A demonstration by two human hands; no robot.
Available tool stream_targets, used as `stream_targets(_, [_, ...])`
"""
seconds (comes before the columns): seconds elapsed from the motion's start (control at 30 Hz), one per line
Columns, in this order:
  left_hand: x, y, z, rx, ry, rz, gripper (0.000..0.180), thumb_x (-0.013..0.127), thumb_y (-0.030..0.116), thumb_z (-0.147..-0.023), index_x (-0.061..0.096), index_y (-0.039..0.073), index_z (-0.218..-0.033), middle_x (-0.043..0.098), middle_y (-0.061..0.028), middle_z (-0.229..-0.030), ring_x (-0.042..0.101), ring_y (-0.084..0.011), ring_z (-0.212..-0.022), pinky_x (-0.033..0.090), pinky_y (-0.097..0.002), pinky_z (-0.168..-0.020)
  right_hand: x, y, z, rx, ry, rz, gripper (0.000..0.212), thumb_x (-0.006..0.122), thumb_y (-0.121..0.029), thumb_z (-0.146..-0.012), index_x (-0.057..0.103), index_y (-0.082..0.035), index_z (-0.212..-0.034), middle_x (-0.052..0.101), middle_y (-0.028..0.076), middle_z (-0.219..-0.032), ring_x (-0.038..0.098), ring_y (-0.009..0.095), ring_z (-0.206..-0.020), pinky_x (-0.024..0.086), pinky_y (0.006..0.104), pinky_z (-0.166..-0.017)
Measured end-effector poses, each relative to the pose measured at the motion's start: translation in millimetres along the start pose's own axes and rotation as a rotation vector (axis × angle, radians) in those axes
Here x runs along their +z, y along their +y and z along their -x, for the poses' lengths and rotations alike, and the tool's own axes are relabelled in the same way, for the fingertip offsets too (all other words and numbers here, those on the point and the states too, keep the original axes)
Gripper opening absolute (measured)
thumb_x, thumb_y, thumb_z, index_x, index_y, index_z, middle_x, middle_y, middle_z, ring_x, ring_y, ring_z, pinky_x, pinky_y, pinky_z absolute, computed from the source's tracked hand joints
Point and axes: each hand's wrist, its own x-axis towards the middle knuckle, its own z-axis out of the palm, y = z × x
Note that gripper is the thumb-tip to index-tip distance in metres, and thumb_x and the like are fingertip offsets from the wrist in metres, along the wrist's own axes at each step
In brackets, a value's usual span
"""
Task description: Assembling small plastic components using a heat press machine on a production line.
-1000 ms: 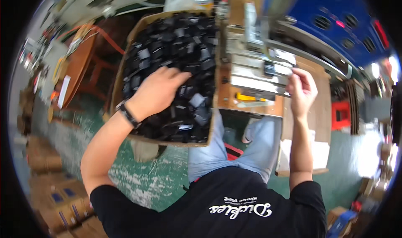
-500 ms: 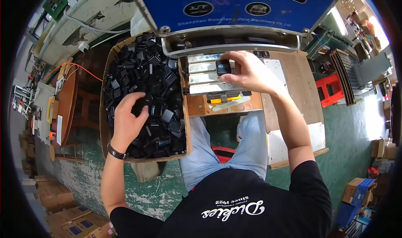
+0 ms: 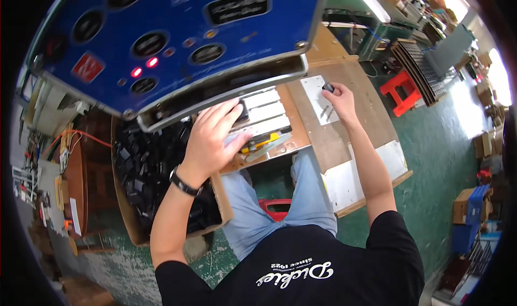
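My left hand [image 3: 212, 139] is at the silver metal fixture [image 3: 266, 112] under the blue machine. Between its thumb and fingers is a black plastic piece [image 3: 244, 111], set against the fixture's left side and partly hidden by the fingers. My right hand [image 3: 342, 102] pinches another small black plastic piece [image 3: 328, 87] above a white plate [image 3: 312, 93] on the wooden table. Left of the fixture, a cardboard box [image 3: 222, 198] holds many similar black plastic pieces [image 3: 140, 171]; my left forearm crosses over its right side.
The blue control box [image 3: 177, 53] with lit red lamps hangs low over the fixture. A yellow-handled tool [image 3: 264, 143] lies just below the fixture. The wooden table [image 3: 350, 139] extends to the right, with a red stool [image 3: 399, 93] beyond it.
My left hand has gone from the box to the fixture with a black piece. My right hand has left the fixture and moved right over the white plate. The view has turned.
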Motion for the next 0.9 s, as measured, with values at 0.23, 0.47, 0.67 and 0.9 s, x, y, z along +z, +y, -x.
stream_targets(0.23, [-16, 41, 47, 0.004, -0.021, -0.028, 0.052, 0.082, 0.018, -0.09, 0.069, 0.002, -0.137, 0.068, -0.0141, -0.148, 0.069, -0.033, -0.122, 0.052, -0.046, -0.109, 0, 80, -95, -0.023, 0.038, 0.702, 0.044, 0.073, -0.03, -0.089, 0.078, 0.004, -0.117, 0.08, 0.023, -0.107, 0.075, 0.04, -0.097, 0.059, 0.0465, -0.086])
stream_targets(0.47, [-87, 33, 146, -0.393, 0.145, -0.125, 0.044, 0.079, 0.001, -0.085, 0.073, 0.005, -0.129, 0.071, -0.0116, -0.138, 0.07, -0.0276, -0.106, 0.056, -0.0379, -0.097, 66, 67, -148, -0.059, -0.043, 0.728, 0.046, 0.069, -0.022, -0.091, 0.07, 0.007, -0.127, 0.075, 0.019, -0.101, 0.072, 0.033, -0.09, 0.058, 0.0397, -0.081])
stream_targets(0.67, [-105, -47, 127, -0.593, 0.212, -0.144, 0.037, 0.076, 0.002, -0.085, 0.076, 0.003, -0.122, 0.073, -0.0087, -0.121, 0.068, -0.0306, -0.098, 0.056, -0.0373, -0.09, 38, 49, -101, 0.083, -0.155, 0.503, 0.05, 0.067, -0.016, -0.094, 0.063, 0.009, -0.137, 0.072, 0.016, -0.096, 0.07, 0.027, -0.085, 0.056, 0.0339, -0.077])
stream_targets(0.9, [-92, -115, 110, -0.511, -0.055, -0.564, 0.028, 0.076, 0.005, -0.081, 0.073, 0.003, -0.109, 0.071, -0.0078, -0.112, 0.063, -0.0329, -0.09, 0.055, -0.0375, -0.084, -15, 27, -14, 0.169, -0.333, 0.282, 0.048, 0.064, -0.008, -0.097, 0.061, 0.009, -0.141, 0.068, 0.011, -0.093, 0.066, 0.02, -0.079, 0.054, 0.0282, -0.073])
